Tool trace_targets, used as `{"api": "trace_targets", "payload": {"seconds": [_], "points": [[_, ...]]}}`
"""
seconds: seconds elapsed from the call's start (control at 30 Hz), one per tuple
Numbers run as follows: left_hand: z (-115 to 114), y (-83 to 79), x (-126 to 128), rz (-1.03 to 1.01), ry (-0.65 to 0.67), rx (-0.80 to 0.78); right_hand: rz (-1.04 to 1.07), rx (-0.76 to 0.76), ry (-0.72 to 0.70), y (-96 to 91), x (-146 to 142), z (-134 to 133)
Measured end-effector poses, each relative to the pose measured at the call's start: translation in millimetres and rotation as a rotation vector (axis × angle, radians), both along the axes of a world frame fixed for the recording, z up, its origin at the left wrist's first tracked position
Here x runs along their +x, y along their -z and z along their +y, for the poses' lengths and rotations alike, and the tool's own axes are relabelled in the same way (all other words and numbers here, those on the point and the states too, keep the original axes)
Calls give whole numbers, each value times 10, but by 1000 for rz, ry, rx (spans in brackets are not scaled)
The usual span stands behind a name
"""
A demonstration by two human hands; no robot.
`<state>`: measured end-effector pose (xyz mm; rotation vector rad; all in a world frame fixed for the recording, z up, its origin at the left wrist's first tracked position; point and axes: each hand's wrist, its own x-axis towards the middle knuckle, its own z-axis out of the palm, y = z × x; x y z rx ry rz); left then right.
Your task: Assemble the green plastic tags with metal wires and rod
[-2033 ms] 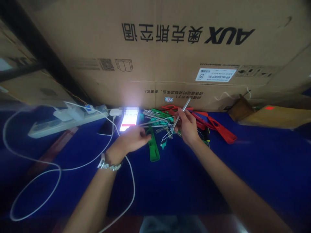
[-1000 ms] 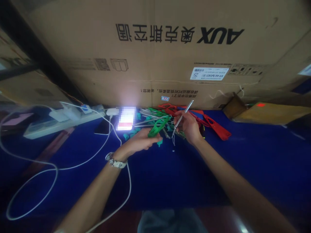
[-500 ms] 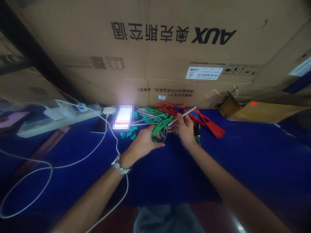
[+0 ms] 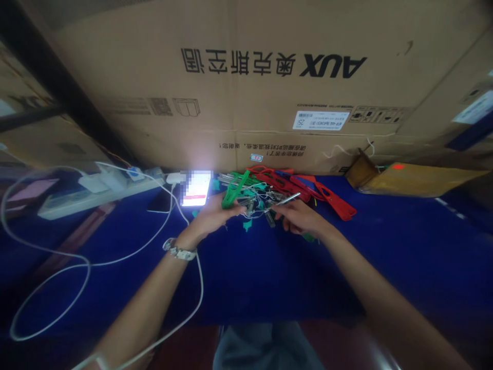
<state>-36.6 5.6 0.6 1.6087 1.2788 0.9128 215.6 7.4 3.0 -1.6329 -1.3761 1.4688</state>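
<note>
My left hand (image 4: 212,216) is closed around a flat green plastic piece (image 4: 236,188), which stands up tilted from between thumb and fingers. In my right hand (image 4: 300,217), a thin silvery metal rod (image 4: 289,199) is pinched and points up to the right. Thin pale wires (image 4: 257,215) hang loosely in the gap between both hands. Just beyond lies a heap of metal rods, green pieces and red plastic pieces (image 4: 334,199). A small teal piece (image 4: 247,225) rests on the blue table between my hands. Some fingertips are hidden.
A lit phone (image 4: 199,189) leans left of the heap. A white power strip (image 4: 73,198) and a looping white cable (image 4: 201,288) lie at left. Behind stands a large cardboard box (image 4: 246,113). A yellow envelope (image 4: 419,180) sits at right on the blue tabletop (image 4: 269,288).
My hands have moved apart, the left going left with the green piece and the right shifting right and lower with the rod. The wires now stretch across the wider gap.
</note>
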Motion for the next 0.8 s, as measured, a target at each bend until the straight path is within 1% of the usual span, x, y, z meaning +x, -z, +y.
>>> {"api": "trace_targets", "payload": {"seconds": [0.03, 0.07, 0.13, 0.17, 0.2, 0.23, 0.3, 0.33, 0.37, 0.43, 0.5, 0.53, 0.6, 0.63, 0.67, 0.73, 0.8], "points": [[-2, 0, 7, -4, -6, 2, -52, 71, -47, -27, -2, -14], [-5, 1, 20, -10, -11, 0, -95, 183, -79, -60, -26, -32], [-14, 1, 53, -33, -24, -13, -185, 495, -93, -129, -140, -72], [-19, -1, 70, -45, -29, -25, -237, 606, -98, -159, -221, -85], [-25, -5, 85, -60, -31, -40, -287, 663, -114, -180, -309, -87], [-31, -11, 98, -75, -31, -56, -314, 685, -139, -191, -397, -72], [-40, -25, 111, -98, -26, -82, -264, 645, -194, -187, -546, 6], [-42, -30, 112, -107, -18, -93, -217, 609, -165, -177, -598, 63], [-42, -32, 108, -117, -8, -100, -183, 569, -143, -167, -633, 124], [-35, -27, 94, -138, 20, -117, -156, 538, -193, -154, -656, 218], [-19, -8, 76, -161, 19, -135, -189, 568, -238, -157, -637, 223], [-9, 5, 68, -172, 4, -143, -226, 600, -237, -161, -621, 181], [11, 36, 57, -190, -29, -156, -342, 710, -162, -162, -591, 14], [19, 51, 54, -197, -40, -153, -416, 745, -176, -155, -583, -96], [26, 64, 54, -202, -45, -147, -496, 791, -224, -143, -579, -210], [31, 80, 60, -213, -52, -133, -655, 911, -408, -104, -583, -403], [29, 84, 68, -218, -56, -142, -809, 929, -534, -59, -590, -498]]}}
